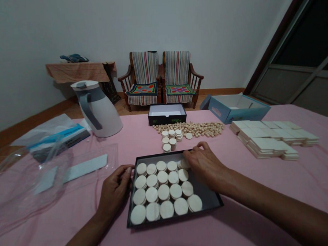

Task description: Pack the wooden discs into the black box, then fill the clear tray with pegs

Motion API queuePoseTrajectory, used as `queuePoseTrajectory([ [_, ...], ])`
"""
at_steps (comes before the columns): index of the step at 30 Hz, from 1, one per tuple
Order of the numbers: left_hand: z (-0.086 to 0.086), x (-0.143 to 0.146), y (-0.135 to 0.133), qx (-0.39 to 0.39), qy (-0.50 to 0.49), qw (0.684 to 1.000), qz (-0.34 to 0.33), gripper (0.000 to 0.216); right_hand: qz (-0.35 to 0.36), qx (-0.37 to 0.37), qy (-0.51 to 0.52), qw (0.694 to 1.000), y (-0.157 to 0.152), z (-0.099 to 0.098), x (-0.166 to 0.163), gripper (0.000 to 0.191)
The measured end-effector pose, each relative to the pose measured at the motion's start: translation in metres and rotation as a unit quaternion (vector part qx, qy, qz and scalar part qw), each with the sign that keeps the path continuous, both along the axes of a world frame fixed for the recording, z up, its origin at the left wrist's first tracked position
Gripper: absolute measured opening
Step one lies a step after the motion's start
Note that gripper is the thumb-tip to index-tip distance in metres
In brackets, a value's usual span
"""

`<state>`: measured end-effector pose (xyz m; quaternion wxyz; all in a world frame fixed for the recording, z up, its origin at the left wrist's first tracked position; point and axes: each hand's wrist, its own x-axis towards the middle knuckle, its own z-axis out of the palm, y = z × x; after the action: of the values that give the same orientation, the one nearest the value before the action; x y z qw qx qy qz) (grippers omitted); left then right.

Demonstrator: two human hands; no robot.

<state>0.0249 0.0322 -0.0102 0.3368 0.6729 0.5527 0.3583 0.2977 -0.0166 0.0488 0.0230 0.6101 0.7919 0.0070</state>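
A shallow black box (203,194) lies before me on the pink cloth, with rows of stacked round wooden discs (163,192) filling its left and middle part. My left hand (115,188) holds the box's left wall, fingers curled and thumb at the rim. Over the far right part of the box, my right hand (203,163) closes its fingers round a stack of discs (183,164) at the end of the far row; its fingertips are partly hidden. Beyond the far wall stand a few more small stacks of discs (172,141), and one disc (189,136) lies flat.
Small wooden pieces (200,129) lie spread before an open black box (167,119). Stacked square wooden tiles (266,143) and an open blue box (235,112) are at right. On the left are a white jug (104,115), a blue packet (62,139) and clear plastic packaging (55,194).
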Motion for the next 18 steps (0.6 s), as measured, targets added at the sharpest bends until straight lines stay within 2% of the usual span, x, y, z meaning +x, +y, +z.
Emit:
queuePoseTrajectory([
  [7,0.006,0.003,-0.002,0.005,-0.005,1.0,0.0,0.042,0.019,0.019,0.039,0.999,0.003,-0.001,-0.002,0.018],
  [11,0.007,0.004,-0.002,0.007,-0.009,1.0,0.003,0.04,-0.021,-0.02,0.067,0.997,-0.002,0.005,-0.003,0.025],
  [15,0.006,0.003,-0.002,0.007,-0.006,1.0,0.004,0.041,-0.08,-0.039,0.197,0.976,-0.014,0.01,-0.004,0.039],
  [18,0.005,0.002,-0.002,0.01,-0.007,1.0,0.001,0.041,-0.092,-0.067,0.292,0.95,-0.021,0.01,-0.006,0.036],
])
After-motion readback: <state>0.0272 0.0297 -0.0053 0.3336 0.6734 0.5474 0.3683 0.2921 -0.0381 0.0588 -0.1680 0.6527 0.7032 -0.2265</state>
